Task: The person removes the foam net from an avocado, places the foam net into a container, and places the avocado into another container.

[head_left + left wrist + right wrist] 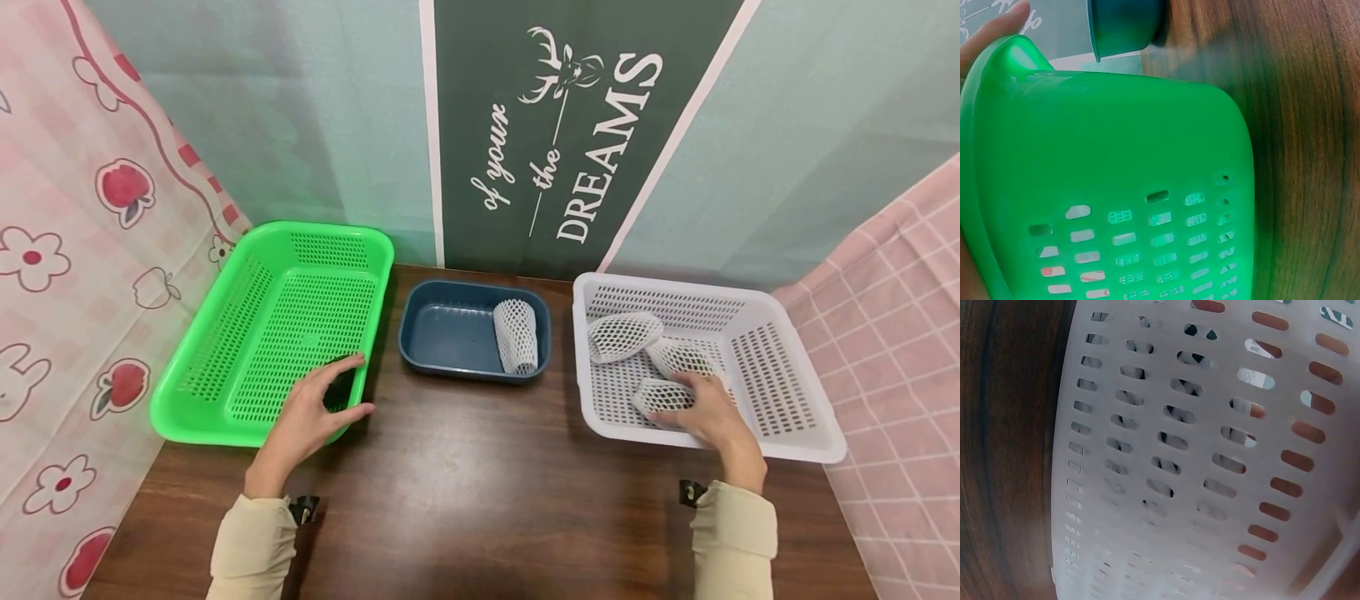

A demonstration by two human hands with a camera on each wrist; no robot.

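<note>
In the head view my left hand (307, 412) is over the front right corner of the green basket (210, 333), with thumb and forefinger spread apart at the rim. A dark thing (341, 390) shows between them inside the basket; its kind I cannot tell. One finger (1007, 25) shows above the basket's rim in the left wrist view. Reaching into the white basket (795, 358), my right hand (712, 412) has thumb and forefinger round a white foam fruit net (660, 398). Two more foam nets, one at the left (624, 335) and one behind (678, 357), lie in that basket.
A dark blue tray (457, 333) stands between the baskets, with another foam net (516, 336) at its right end. Brown wooden tabletop (480, 492) lies in front. Hanging cloths, green (337, 108) behind and pink at both sides, border the table.
</note>
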